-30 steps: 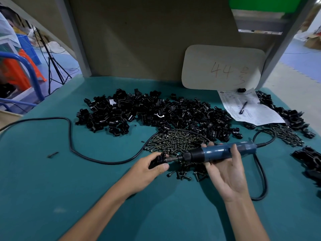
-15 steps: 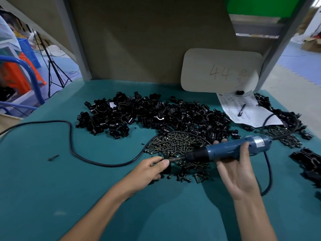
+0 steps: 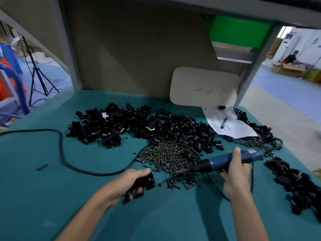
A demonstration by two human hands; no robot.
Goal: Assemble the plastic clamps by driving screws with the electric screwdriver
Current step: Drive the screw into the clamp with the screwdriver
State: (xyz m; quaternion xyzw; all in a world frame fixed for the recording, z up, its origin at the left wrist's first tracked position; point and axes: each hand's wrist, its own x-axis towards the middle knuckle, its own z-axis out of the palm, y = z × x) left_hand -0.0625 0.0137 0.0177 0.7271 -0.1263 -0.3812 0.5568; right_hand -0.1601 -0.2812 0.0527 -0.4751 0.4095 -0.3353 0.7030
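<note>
The black plastic clamp (image 3: 145, 183) sits in my left hand (image 3: 128, 181), my fingers curled round it, just left of the screws (image 3: 166, 156); the electric screwdriver (image 3: 224, 160), blue-bodied with a black nose, lies nearly level in the grip of my right hand (image 3: 236, 173), its bit pointing left over the near edge of the heap, apart from the clamp; the screws are dark and lie in a loose heap between my hands, a few strayed toward me; loose clamp parts (image 3: 139, 126) spread in a wide black pile behind them; more clamps (image 3: 295, 180) lie heaped at my right.
</note>
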